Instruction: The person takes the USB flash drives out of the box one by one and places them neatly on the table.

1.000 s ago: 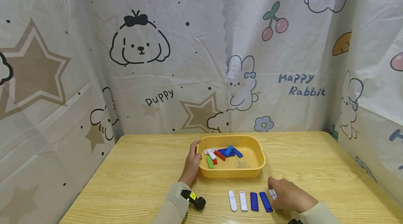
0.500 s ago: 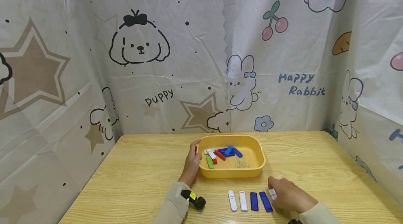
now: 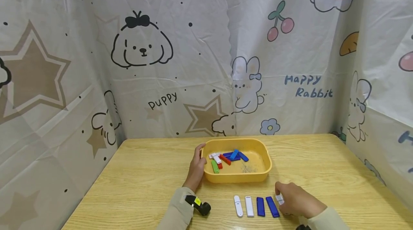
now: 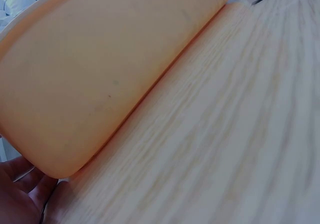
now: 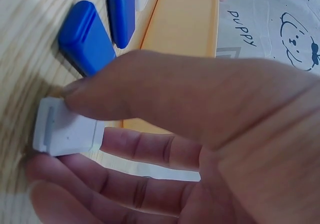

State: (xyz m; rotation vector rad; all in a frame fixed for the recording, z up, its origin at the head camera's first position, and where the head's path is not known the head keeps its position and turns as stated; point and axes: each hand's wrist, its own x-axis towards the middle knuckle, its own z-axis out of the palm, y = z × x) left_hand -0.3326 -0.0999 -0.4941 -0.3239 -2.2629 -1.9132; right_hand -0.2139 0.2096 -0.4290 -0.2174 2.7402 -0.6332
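My left hand [image 3: 194, 172] grips the left end of a yellow plastic bin [image 3: 237, 178], thumb toward its near corner. Inside lie several small USB sticks in white, red, green and blue. My right hand [image 3: 297, 200] pinches a white USB stick [image 5: 67, 131] between thumb and fingers, close over the wooden table. To its left, a row holds a rounded white stick [image 3: 238, 206], a straight white stick [image 3: 249, 206], a dark blue stick [image 3: 260, 206] and another blue stick [image 3: 272, 206], slightly tilted. In the right wrist view the nearest blue stick [image 5: 87, 37] lies just beyond my thumb.
The light wood table [image 3: 145, 172] carries the bin near its middle, behind the row. A printed cloth curtain [image 3: 180, 61] hangs behind the table and along both sides. A black wrist camera [image 3: 202, 207] sits on my left sleeve.
The head view has shifted very slightly. Both hands keep their places, and the bin and the row of sticks stay where they were.
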